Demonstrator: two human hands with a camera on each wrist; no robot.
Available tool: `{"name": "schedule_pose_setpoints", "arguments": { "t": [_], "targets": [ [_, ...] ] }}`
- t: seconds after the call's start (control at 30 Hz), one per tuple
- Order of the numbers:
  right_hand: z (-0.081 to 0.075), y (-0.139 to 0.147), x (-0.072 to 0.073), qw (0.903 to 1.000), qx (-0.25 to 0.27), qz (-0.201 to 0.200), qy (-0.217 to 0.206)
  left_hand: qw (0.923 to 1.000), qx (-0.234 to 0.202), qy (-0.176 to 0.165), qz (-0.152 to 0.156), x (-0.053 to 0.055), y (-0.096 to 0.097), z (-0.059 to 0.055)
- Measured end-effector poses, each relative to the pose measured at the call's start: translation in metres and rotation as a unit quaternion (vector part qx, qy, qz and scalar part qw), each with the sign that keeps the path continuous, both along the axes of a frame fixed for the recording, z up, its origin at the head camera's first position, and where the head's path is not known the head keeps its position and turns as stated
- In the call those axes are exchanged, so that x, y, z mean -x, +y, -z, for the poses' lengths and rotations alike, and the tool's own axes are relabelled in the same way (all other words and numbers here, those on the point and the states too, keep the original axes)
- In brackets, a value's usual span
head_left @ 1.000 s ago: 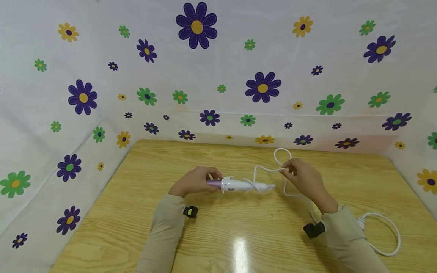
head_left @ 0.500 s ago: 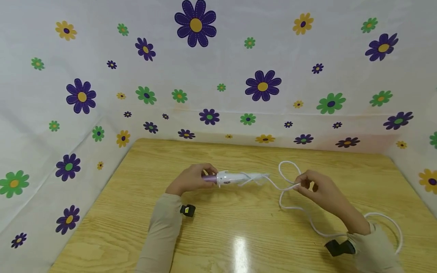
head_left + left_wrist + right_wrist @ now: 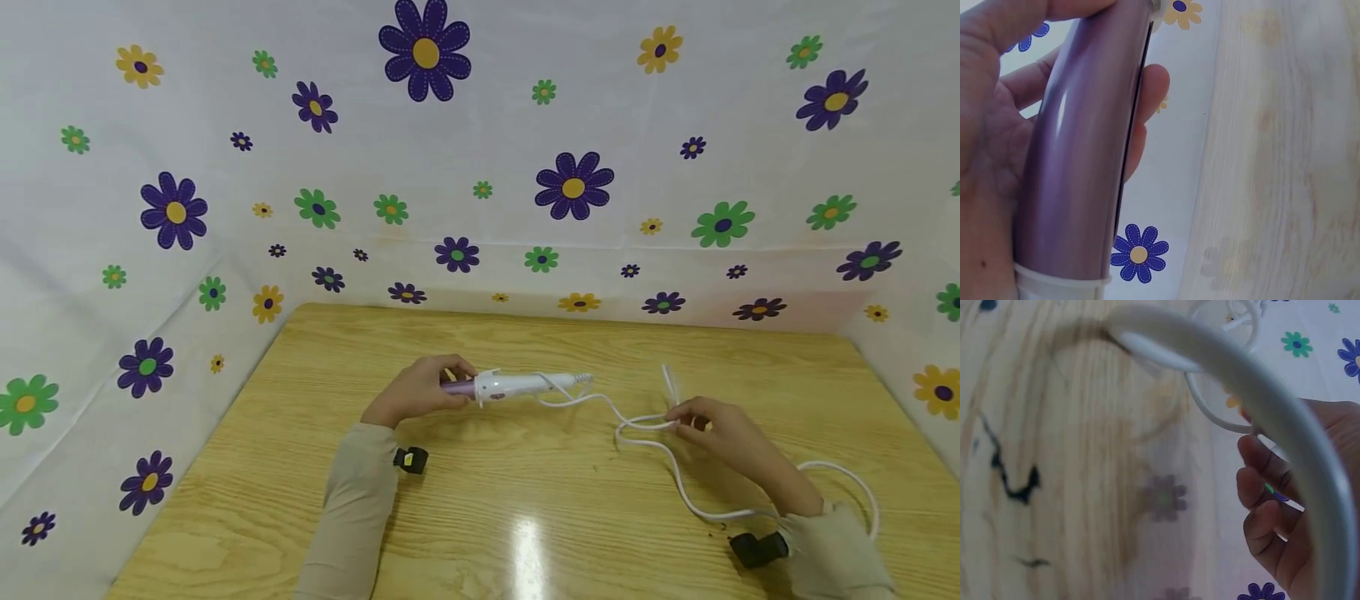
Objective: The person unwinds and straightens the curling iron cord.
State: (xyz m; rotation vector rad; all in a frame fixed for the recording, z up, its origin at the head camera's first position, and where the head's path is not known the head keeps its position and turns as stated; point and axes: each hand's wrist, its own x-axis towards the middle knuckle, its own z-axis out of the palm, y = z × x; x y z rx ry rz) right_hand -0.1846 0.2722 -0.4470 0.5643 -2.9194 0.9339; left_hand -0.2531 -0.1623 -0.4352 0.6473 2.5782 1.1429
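Note:
My left hand (image 3: 422, 390) grips a curling iron by its purple barrel (image 3: 1079, 150), fingers curled round it. Its white handle (image 3: 525, 384) points right, over the table, with a turn of the cord lying across it. From the handle's end the white power cord (image 3: 600, 398) runs right in loose bends. My right hand (image 3: 723, 433) pinches this cord between thumb and fingertips, and a short stretch of it sticks up blurred above the fingers. In the right wrist view a thick section of cord (image 3: 1272, 394) crosses close before the camera.
The wooden table (image 3: 465, 517) meets a flowered cloth (image 3: 480, 150) at the back and sides. Another loop of cord (image 3: 862, 492) lies beside the right sleeve. Black straps with small cameras (image 3: 759, 550) sit at both wrists.
My right hand has moved right and toward me, drawing the cord off the handle, so fewer turns cross it. The left hand with the curling iron has shifted slightly left and away.

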Motion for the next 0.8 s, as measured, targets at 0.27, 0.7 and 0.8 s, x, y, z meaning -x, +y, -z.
{"name": "schedule_pose_setpoints", "arguments": {
  "t": [0.27,0.7,0.8],
  "targets": [
    [0.011,-0.002,0.009,0.9984,0.019,0.005,-0.053,0.9999,0.011,-0.004,-0.002,0.000,0.002,0.002],
    [-0.038,-0.057,0.013,0.9990,0.040,-0.017,-0.006,0.9999,0.009,-0.004,-0.003,-0.002,0.003,-0.003],
    [-0.035,-0.070,0.018,0.9978,0.048,-0.040,-0.025,0.9999,0.010,-0.008,-0.002,-0.002,0.004,-0.001]
  ]
}}
